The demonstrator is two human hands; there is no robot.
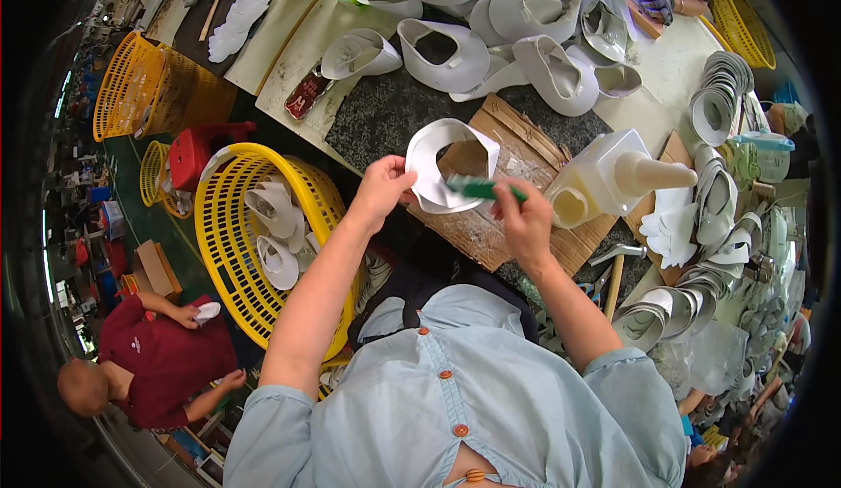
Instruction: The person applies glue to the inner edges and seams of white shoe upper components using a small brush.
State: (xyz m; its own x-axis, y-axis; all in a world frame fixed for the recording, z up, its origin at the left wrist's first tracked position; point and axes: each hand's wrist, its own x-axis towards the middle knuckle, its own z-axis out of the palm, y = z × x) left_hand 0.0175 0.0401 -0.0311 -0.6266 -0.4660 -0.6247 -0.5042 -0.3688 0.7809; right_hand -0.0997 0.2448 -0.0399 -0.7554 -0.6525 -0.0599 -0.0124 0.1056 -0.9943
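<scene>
My left hand [385, 192] pinches the edge of a white shoe upper [427, 166], a curved piece with an open middle. It is held over a piece of brown cardboard [517, 146] on the worktable. My right hand [524, 223] grips a brush with a green handle [473, 187]. The brush reaches across the upper's lower right part; its tip is blurred and pale against the white. Right beside that hand stands a translucent plastic container [591, 173] with an opening that shows something pale yellow, and a beige cone-shaped piece [653, 175] sticks out to its right.
Many white shoe uppers [442, 54] are heaped at the table's far side. A yellow basket [263, 159] holding more uppers stands at my left. A hammer [616, 282] and stacked shoe pieces [674, 308] lie at the right. A person in a dark red shirt [166, 357] is at the lower left.
</scene>
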